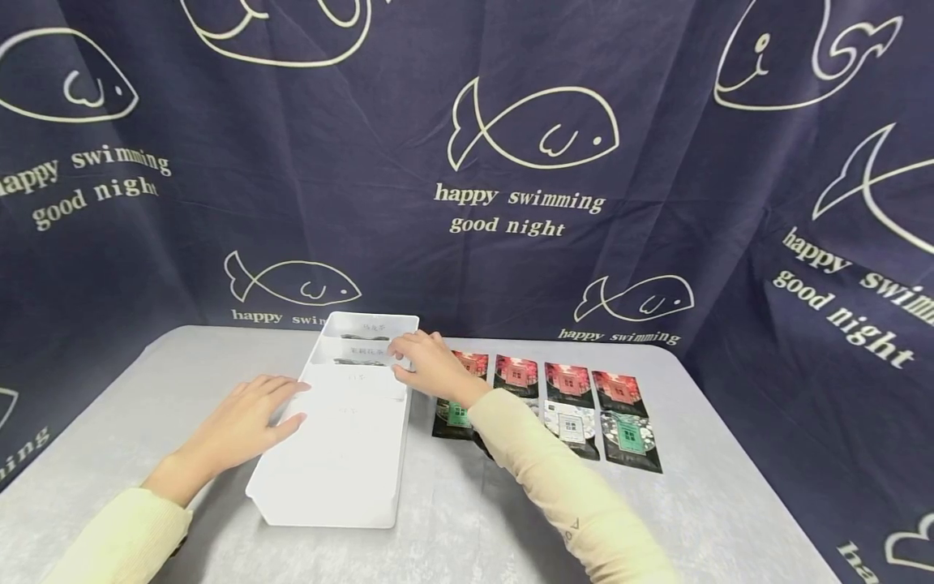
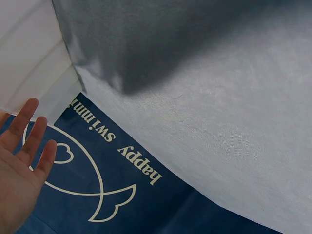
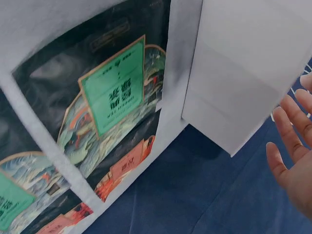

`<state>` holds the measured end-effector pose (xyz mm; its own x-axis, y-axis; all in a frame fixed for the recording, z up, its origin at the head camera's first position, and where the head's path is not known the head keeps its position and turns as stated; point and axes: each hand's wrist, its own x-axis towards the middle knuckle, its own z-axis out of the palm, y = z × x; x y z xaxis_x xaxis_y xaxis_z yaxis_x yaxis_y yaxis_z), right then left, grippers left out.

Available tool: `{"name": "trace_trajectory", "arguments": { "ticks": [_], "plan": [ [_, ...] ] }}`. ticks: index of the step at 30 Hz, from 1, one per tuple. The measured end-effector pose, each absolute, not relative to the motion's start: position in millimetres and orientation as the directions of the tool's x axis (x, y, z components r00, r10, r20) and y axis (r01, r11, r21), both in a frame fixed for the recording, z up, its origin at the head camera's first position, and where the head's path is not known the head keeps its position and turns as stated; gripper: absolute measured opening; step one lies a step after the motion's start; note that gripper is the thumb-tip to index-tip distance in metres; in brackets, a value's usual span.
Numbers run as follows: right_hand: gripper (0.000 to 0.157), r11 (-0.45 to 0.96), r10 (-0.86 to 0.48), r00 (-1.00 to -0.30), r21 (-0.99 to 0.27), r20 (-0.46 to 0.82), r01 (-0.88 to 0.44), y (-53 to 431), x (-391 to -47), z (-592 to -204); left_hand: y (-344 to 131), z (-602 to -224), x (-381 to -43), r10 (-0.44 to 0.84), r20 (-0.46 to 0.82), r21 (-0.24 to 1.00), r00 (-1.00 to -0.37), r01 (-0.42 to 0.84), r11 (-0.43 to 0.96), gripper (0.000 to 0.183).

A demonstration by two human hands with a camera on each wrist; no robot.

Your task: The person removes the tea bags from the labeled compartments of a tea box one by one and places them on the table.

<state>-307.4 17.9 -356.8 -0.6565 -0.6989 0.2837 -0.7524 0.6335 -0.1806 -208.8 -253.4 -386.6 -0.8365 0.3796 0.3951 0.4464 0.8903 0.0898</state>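
Observation:
A long white divided box (image 1: 328, 495) stands on the table, with faint handwritten labels on its dividers. Dark edges of packets (image 1: 361, 362) show in its two far compartments. My left hand (image 1: 251, 418) is at the box's left rim, fingers spread and fairly straight. Over the far right rim is my right hand (image 1: 435, 367), its fingertips above a far compartment. The right wrist view shows these right fingers (image 3: 291, 129) loosely bent, with nothing visible in them. Beside the box lie flat tea pouches, including a green-labelled pouch (image 3: 114, 87).
Red pouches (image 1: 567, 384) form the back row on the right. In front are a white-labelled pouch (image 1: 571, 426) and a green-labelled pouch (image 1: 631, 438); my right sleeve (image 1: 554, 478) partly covers this row. A dark blue fish-print curtain (image 1: 409, 243) hangs behind the grey table (image 1: 700, 503).

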Motion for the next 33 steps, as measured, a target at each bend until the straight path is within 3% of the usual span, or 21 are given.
{"name": "trace_trajectory", "arguments": {
  "ticks": [33],
  "plan": [
    [0.018,0.687,-0.663,-0.678,-0.102,0.318,-0.720,-7.4,-305.3,-373.6,-253.5,-388.2,-208.2,0.368,0.393,0.106,-0.843,0.439,0.892,0.039]
  ]
}}
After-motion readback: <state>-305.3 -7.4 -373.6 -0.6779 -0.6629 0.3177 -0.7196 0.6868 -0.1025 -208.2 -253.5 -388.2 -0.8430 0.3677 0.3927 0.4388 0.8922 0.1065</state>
